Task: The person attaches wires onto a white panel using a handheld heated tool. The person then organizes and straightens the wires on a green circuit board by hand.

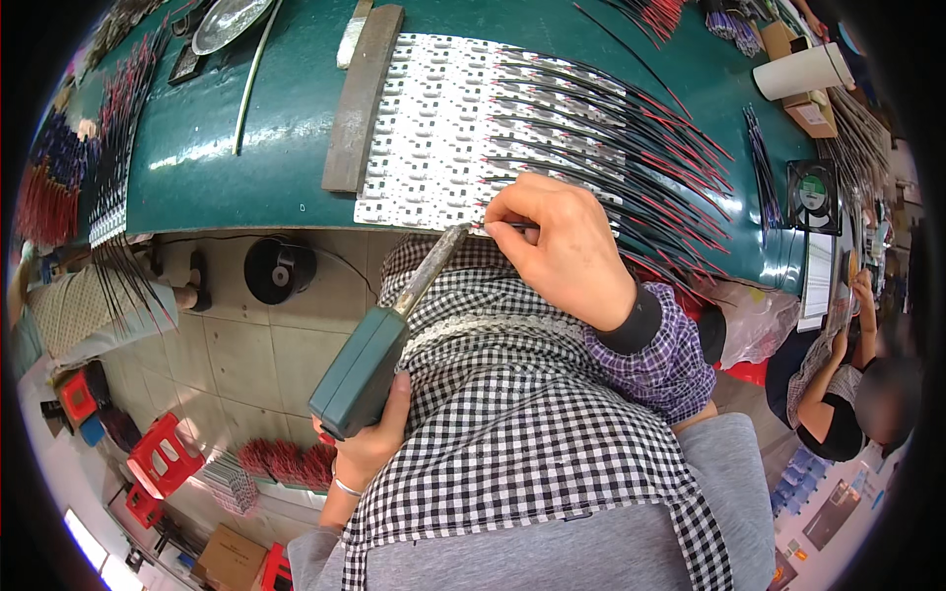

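Left grip (pixel 379 438) is wrapping a green soldering gun (pixel 360 369), probably weighty, best held by its body. Right grip (pixel 567 248) is pinching, almost closed, apparently a thin wire (pixel 531 234), likely light and springy; the stiff-looking white circuit panel (pixel 424 148) is lying just ahead.

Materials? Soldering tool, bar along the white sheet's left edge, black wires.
Soldering tool: body probably molded plastic, dark green, satin, seamed; shaft looks metal, dull, tarnished.
Bar: wood or worn metal, can't tell; grey-brown, matte.
Black wires: likely plastic-insulated; smooth, slight sheen, loose curves. Core hidden.
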`<action>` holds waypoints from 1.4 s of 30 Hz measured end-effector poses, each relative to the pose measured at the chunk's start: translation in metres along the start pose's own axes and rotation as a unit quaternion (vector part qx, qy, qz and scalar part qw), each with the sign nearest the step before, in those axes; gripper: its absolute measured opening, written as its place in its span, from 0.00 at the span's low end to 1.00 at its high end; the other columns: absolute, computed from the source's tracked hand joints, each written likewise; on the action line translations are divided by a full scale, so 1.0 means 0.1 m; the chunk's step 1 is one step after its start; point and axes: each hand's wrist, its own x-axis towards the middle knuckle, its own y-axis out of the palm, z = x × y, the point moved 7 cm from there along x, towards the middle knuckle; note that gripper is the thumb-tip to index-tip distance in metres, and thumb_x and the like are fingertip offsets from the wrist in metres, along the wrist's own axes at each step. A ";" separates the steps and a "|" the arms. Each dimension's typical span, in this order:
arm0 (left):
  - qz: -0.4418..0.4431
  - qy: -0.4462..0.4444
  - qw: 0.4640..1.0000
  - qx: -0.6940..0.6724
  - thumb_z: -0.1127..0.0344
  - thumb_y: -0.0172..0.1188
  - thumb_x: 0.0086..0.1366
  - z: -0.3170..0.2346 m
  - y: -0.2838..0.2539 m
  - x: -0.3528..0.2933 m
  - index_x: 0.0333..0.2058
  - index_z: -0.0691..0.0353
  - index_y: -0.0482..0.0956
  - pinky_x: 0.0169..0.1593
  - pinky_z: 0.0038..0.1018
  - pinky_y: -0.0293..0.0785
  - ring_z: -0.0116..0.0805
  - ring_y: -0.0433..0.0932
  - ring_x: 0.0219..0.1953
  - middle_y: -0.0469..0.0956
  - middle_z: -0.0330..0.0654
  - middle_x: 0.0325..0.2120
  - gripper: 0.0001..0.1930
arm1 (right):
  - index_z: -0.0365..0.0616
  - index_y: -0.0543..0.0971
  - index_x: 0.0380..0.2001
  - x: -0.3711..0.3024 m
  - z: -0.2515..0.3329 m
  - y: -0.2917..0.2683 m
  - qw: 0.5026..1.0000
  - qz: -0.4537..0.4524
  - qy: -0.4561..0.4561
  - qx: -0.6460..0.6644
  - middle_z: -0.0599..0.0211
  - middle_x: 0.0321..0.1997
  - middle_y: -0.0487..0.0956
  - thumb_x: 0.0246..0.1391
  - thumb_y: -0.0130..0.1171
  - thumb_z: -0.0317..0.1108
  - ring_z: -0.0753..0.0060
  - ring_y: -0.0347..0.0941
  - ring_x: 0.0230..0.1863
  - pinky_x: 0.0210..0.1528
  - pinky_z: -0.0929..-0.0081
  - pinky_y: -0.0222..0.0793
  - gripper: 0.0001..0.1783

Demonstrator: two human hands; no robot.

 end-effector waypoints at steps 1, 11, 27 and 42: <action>0.003 0.000 1.000 0.001 0.79 0.74 0.56 0.00 0.00 0.00 0.46 0.71 0.83 0.43 0.26 0.77 0.30 0.81 0.36 0.83 0.43 0.36 0.18 | 0.37 0.83 0.31 0.00 0.00 0.00 1.000 -0.001 0.000 -0.002 0.61 0.29 0.80 0.52 0.65 0.24 0.66 0.77 0.26 0.28 0.71 0.72 0.03; -0.091 -0.036 0.993 -0.068 0.83 0.70 0.56 0.22 -0.10 -0.16 0.49 0.73 0.78 0.30 0.24 0.75 0.28 0.78 0.27 0.82 0.47 0.38 0.21 | 0.37 0.83 0.31 -0.01 0.03 -0.01 1.000 -0.005 -0.002 -0.012 0.59 0.31 0.80 0.53 0.65 0.25 0.60 0.78 0.27 0.30 0.68 0.73 0.03; -0.087 -0.021 0.979 -0.184 0.80 0.67 0.62 -0.17 -0.05 0.53 0.55 0.72 0.75 0.36 0.27 0.78 0.31 0.80 0.34 0.81 0.48 0.46 0.22 | 0.37 0.83 0.39 0.34 -0.36 -1.73 0.982 -0.074 -0.024 -0.172 0.57 0.37 0.80 0.58 0.61 0.25 0.55 0.78 0.37 0.41 0.66 0.75 0.06; -0.123 -0.115 0.961 -0.218 0.80 0.68 0.59 -0.39 0.18 0.79 0.56 0.70 0.72 0.23 0.25 0.74 0.30 0.77 0.26 0.79 0.52 0.47 0.26 | 0.39 0.77 0.35 1.99 -1.22 -1.06 0.845 -0.102 -0.165 -0.499 0.58 0.39 0.76 0.46 0.64 0.27 0.58 0.76 0.43 0.36 0.64 0.75 0.11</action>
